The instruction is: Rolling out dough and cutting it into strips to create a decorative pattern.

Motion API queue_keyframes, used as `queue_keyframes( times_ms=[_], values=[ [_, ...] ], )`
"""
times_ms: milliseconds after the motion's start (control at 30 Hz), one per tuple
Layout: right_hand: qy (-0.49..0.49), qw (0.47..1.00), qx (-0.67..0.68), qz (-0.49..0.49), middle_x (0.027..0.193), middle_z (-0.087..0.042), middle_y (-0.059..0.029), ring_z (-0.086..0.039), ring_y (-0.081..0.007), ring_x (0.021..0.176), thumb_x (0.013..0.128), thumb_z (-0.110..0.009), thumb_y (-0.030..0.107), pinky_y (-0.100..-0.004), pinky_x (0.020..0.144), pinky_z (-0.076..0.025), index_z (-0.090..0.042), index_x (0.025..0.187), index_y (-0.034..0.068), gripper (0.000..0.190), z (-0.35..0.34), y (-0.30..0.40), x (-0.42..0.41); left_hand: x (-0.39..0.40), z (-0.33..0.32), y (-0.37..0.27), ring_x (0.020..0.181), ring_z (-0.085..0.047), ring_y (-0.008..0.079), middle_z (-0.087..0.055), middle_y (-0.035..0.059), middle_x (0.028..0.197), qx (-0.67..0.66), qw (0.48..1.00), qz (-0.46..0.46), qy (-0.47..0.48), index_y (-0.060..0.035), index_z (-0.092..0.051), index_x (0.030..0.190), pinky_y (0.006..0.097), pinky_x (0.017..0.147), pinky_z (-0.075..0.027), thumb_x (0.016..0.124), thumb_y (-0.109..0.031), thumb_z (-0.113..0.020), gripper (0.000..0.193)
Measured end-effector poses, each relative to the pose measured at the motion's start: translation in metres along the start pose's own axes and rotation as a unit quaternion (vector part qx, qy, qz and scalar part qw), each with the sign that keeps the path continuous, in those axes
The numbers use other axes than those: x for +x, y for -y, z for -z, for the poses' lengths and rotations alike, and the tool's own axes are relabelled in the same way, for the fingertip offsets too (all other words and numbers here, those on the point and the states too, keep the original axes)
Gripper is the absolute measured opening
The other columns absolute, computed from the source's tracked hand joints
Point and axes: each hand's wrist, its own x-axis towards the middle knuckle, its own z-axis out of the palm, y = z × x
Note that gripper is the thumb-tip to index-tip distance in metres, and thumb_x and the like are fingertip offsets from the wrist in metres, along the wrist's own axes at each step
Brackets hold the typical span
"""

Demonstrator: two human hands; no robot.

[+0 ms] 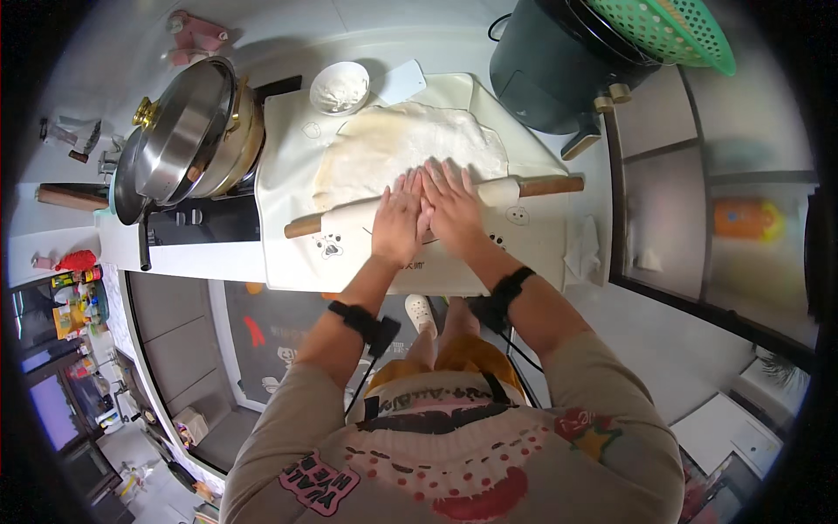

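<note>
Both hands lie side by side, palms down, on a rolling pin with wooden ends (552, 186). Its middle is wrapped in the near edge of a sheet of dough. My left hand (397, 219) and my right hand (452, 206) touch at the thumbs, fingers stretched forward and slightly apart, neither wrapped around the pin. Beyond the pin, the thin, wide dough sheet (412, 141) lies flat on a cream mat (288, 157) with printed drawings. A white bowl of white powder (340, 89) stands at the mat's far edge, beside a white dough scraper (400, 82).
At the left, a lidded steel pot (186, 131) and a dark frying pan (131, 173) stand on the stove (216, 221). A dark air fryer (556, 72) stands at the back right, with a green colander (681, 29) above it. A crumpled white cloth (584, 252) lies right of the mat.
</note>
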Motion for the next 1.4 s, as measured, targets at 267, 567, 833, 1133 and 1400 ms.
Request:
queue_keyframes(
  times_ms=[267, 567, 833, 1133, 1400],
  values=[
    [-0.01, 0.997, 0.026, -0.072, 0.16, -0.036, -0.0061, -0.03, -0.0321, 0.147, 0.092, -0.058, 0.051, -0.0604, 0.119, -0.018, -0.047, 0.15, 0.017, 0.068, 0.017, -0.007, 0.017, 0.009, 0.02, 0.036, 0.151, -0.025, 0.0347, -0.031, 0.0165, 0.162, 0.151, 0.984, 0.095, -0.022, -0.0036, -0.031, 0.156, 0.0524, 0.123, -0.019, 0.101, -0.049, -0.045, 0.072],
    [0.013, 0.994, 0.074, -0.078, 0.159, -0.039, -0.0052, -0.032, -0.035, 0.146, 0.09, -0.063, 0.047, -0.0615, 0.119, -0.019, -0.05, 0.146, 0.019, 0.064, 0.042, -0.043, 0.013, -0.019, 0.046, 0.071, 0.151, -0.026, 0.0365, -0.026, 0.0144, 0.165, 0.156, 0.984, 0.082, -0.021, -0.0109, -0.019, 0.161, 0.0554, 0.123, -0.016, 0.103, -0.052, -0.035, 0.073],
    [0.056, 0.993, 0.048, -0.094, 0.161, -0.035, -0.0048, -0.031, -0.0341, 0.148, 0.09, -0.063, 0.049, -0.0604, 0.12, -0.019, -0.043, 0.151, 0.019, 0.072, 0.06, -0.042, -0.08, -0.107, 0.044, 0.047, 0.148, -0.03, 0.0419, -0.034, 0.0151, 0.161, 0.085, 0.994, 0.057, -0.035, -0.0089, -0.026, 0.159, 0.0566, 0.119, -0.025, 0.098, -0.042, -0.052, 0.074],
    [-0.021, 0.995, 0.032, -0.092, 0.161, -0.035, -0.0043, -0.029, -0.0326, 0.149, 0.09, -0.064, 0.049, -0.0579, 0.12, -0.021, -0.04, 0.153, 0.025, 0.072, 0.025, -0.096, 0.005, -0.011, 0.061, 0.124, 0.151, -0.026, 0.0365, -0.031, 0.0139, 0.163, 0.164, 0.979, 0.107, -0.047, -0.0151, -0.022, 0.161, 0.0572, 0.122, -0.017, 0.102, -0.054, -0.04, 0.073],
    [0.059, 0.992, 0.109, -0.016, 0.147, -0.049, -0.0036, -0.045, -0.0241, 0.135, 0.08, -0.076, 0.033, -0.0512, 0.119, -0.024, -0.048, 0.146, 0.024, 0.072, 0.08, -0.072, -0.08, -0.092, 0.064, 0.089, 0.147, -0.031, 0.0377, -0.036, 0.0135, 0.159, 0.154, 0.986, -0.023, 0.061, -0.019, -0.028, 0.159, 0.057, 0.121, -0.021, 0.094, -0.047, -0.058, 0.077]
  ],
)
